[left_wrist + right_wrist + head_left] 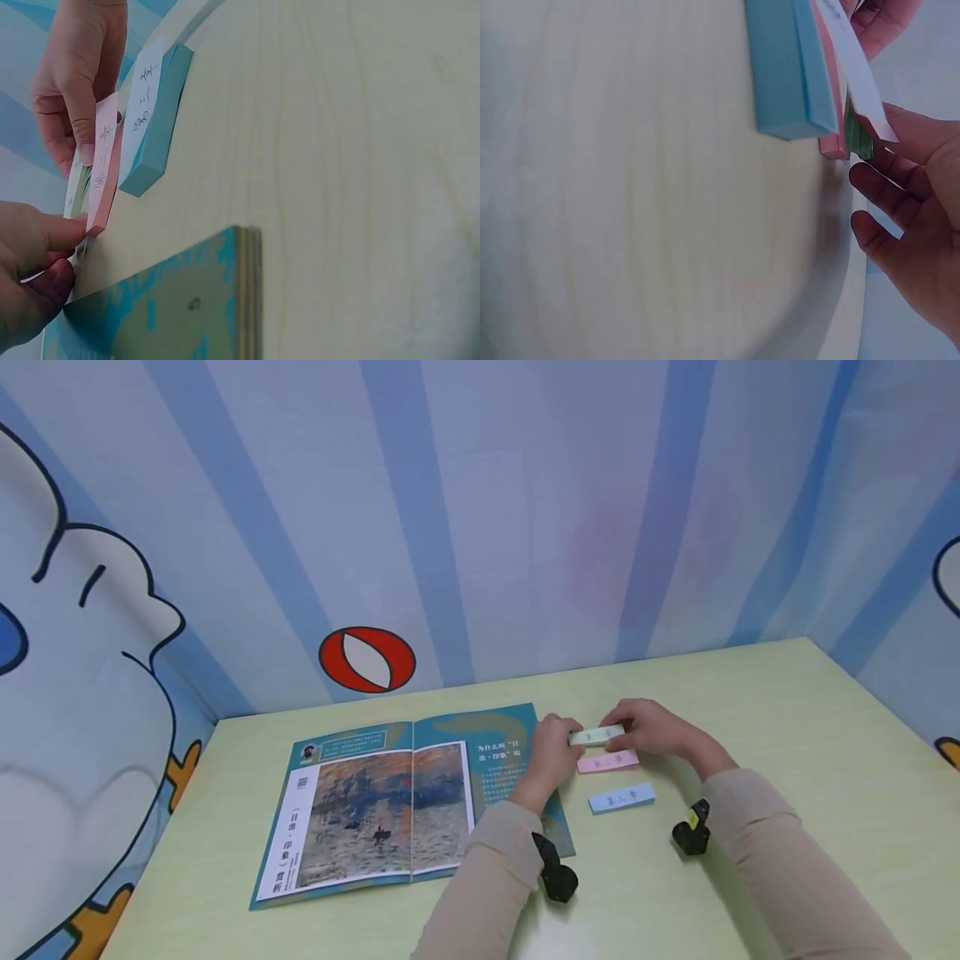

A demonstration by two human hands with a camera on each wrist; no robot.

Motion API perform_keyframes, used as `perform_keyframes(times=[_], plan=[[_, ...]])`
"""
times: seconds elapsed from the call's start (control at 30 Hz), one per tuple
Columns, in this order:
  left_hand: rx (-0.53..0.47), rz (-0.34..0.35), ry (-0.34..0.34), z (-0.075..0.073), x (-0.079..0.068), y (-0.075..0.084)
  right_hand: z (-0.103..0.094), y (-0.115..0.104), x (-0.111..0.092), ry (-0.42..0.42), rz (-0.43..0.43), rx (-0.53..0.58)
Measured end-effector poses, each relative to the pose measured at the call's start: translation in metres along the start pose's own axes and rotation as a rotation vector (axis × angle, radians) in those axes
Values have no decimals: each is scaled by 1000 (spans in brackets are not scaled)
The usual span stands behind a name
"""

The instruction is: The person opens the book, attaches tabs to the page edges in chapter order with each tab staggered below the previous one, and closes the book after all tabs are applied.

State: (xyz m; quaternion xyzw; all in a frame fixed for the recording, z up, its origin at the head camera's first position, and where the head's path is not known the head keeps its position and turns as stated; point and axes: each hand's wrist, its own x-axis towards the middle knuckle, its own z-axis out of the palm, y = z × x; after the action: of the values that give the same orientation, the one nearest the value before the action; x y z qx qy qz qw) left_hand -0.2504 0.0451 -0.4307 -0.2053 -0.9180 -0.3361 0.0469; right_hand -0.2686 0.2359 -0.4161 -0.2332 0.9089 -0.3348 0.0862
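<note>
Three narrow sticky note pads with handwriting lie one below another right of the open magazine: a green pad point(597, 735) furthest back, a pink pad point(607, 762) and a blue pad point(622, 797) nearest. My left hand point(551, 756) pinches the left end of the green pad between thumb and finger. At its other end, my right hand point(651, 727) holds the pad with thumb and fingers. In the right wrist view a pale sheet point(859, 71) slants up beside my right fingers. The green pad point(76, 184) is partly hidden behind the pink one in the left wrist view.
The magazine point(322, 752) lies spread on the pale wooden table point(810, 760), showing a painting across both pages; its right page runs under my left forearm. Black wrist devices point(692, 833) sit at both cuffs. A blue striped backdrop point(495, 527) rises behind the table.
</note>
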Motion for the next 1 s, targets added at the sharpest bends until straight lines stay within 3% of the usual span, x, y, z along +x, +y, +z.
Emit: perform_keyframes(times=[0.53,1.0], plan=[[-51,16,37,-9,3,4,-17,-15,-2,38,-37,-18],[-77,106,40,-27,-6,13,-26,-27,-17,43,-124,-1]])
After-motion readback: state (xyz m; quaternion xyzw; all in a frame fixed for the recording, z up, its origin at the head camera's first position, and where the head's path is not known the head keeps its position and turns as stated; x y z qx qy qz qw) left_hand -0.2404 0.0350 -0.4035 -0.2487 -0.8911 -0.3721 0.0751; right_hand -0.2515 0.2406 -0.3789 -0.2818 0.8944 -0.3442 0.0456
